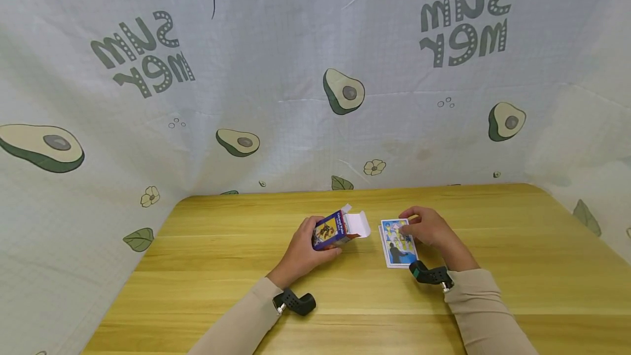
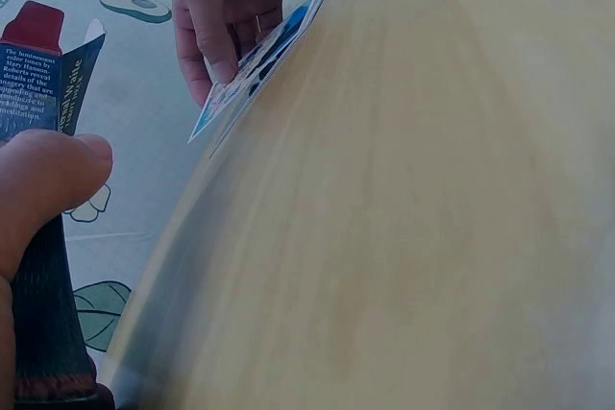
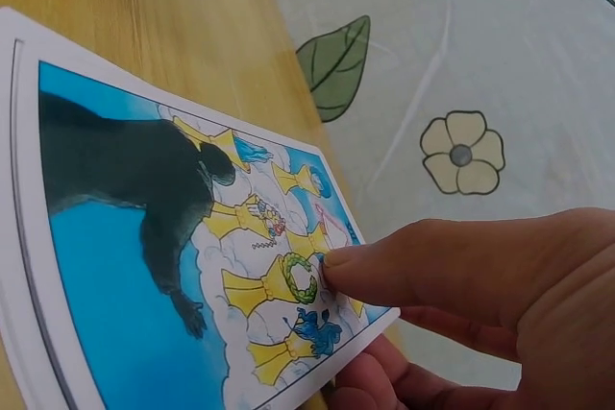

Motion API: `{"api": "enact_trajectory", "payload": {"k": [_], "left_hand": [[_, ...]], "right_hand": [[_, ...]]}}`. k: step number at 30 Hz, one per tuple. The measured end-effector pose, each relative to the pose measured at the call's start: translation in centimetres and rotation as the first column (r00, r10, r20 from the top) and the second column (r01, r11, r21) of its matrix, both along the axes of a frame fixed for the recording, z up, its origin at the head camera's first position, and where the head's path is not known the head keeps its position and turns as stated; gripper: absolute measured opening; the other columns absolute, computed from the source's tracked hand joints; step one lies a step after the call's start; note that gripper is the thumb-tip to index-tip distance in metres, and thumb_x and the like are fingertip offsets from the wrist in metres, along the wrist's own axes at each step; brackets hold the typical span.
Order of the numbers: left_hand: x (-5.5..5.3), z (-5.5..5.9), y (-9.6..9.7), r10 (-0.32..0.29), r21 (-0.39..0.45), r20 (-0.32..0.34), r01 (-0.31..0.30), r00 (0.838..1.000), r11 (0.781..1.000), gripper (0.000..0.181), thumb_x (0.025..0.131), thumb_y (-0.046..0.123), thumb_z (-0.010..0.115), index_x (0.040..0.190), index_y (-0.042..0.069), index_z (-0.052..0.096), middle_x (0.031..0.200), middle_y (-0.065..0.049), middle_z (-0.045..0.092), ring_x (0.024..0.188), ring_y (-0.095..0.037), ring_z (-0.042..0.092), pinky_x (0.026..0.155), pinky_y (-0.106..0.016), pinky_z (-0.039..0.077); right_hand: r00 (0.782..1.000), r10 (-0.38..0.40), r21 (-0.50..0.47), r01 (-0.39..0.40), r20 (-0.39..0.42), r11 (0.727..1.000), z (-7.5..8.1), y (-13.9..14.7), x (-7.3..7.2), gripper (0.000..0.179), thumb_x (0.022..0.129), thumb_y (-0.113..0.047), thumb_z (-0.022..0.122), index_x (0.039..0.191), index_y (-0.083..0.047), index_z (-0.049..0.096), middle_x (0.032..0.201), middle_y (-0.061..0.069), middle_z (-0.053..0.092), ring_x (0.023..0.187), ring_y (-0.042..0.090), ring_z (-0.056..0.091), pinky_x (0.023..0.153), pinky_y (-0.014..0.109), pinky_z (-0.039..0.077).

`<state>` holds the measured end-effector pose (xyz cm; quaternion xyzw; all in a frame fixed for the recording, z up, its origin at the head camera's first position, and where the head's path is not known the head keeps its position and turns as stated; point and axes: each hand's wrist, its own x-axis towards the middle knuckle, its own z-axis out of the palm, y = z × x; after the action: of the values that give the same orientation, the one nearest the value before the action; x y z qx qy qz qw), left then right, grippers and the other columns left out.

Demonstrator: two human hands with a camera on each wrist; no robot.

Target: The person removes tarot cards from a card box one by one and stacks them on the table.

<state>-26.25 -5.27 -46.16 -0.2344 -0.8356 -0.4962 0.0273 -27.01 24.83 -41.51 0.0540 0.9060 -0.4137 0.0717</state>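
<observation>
My left hand (image 1: 304,249) grips a small purple card box (image 1: 327,231) with a yellow picture on its front. The box is tilted, its open end and white flap (image 1: 358,224) facing right. Beside it, my right hand (image 1: 434,230) pinches the right edge of a tarot card (image 1: 397,251). Seen from the right wrist, the thumb (image 3: 384,261) lies on the picture of yellow cups and a dark figure, with fingers beneath the edge. At least one more white-bordered card (image 1: 382,239) shows under it; how many lie there is hidden.
A wooden table (image 1: 222,267) carries the cards. Behind it hangs a pale cloth (image 1: 296,43) printed with avocados, leaves and lettering. Each wrist wears a black camera mount, one on the left wrist (image 1: 298,303) and one on the right wrist (image 1: 430,274).
</observation>
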Motion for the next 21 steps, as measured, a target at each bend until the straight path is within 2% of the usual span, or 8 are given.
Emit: {"api": "enact_trajectory", "payload": {"k": [8,21], "left_hand": [[-0.02,0.01,0.02,0.003,-0.003,-0.004,-0.003,1.0,1.0,0.069,0.078,0.036,0.08,0.133,0.014,0.045,0.114,0.001,0.049,0.098,-0.014,0.05,0.081,-0.026,0.048],[0.01,0.0,-0.01,0.005,-0.015,-0.005,-0.005,1.0,1.0,0.07,0.078,0.037,0.08,0.134,0.014,0.045,0.115,0.001,0.05,0.099,-0.014,0.051,0.081,-0.026,0.048]], "right_hand": [[1.0,-0.001,0.039,0.001,-0.009,0.999,-0.18,-0.04,-0.01,0.038,0.085,-0.013,0.069,0.119,0.001,0.059,0.106,0.023,0.055,0.085,0.031,0.052,0.065,0.032,0.044],[0.999,0.021,0.099,-0.017,-0.03,0.995,-0.3,-0.34,0.06,0.037,0.085,-0.014,0.068,0.118,0.002,0.059,0.11,0.027,0.054,0.091,0.036,0.052,0.076,0.042,0.047]]}}
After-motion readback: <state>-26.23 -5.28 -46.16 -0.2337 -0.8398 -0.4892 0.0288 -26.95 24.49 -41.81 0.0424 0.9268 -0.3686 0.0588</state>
